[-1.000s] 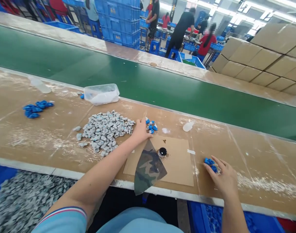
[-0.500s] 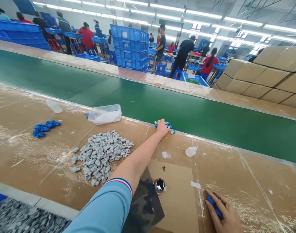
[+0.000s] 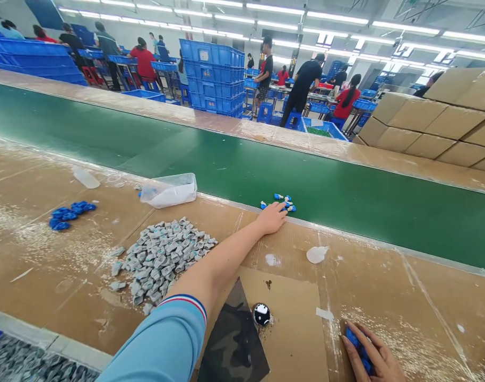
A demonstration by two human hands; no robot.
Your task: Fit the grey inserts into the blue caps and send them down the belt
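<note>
The left hand [image 3: 273,218] reaches to the edge of the green belt [image 3: 226,171], fingers spread loosely over small blue-and-white pieces [image 3: 288,205] lying on it. The right hand [image 3: 373,354] is curled over blue pieces [image 3: 357,347] on the bench [image 3: 389,297]; whether it grips them is hard to tell, as the fingers hide most of them. Between the arms, a small pot of dark liquid [image 3: 262,314] sits on a cardboard sheet [image 3: 296,323], just beside a camouflage-patterned piece [image 3: 236,339]
</note>
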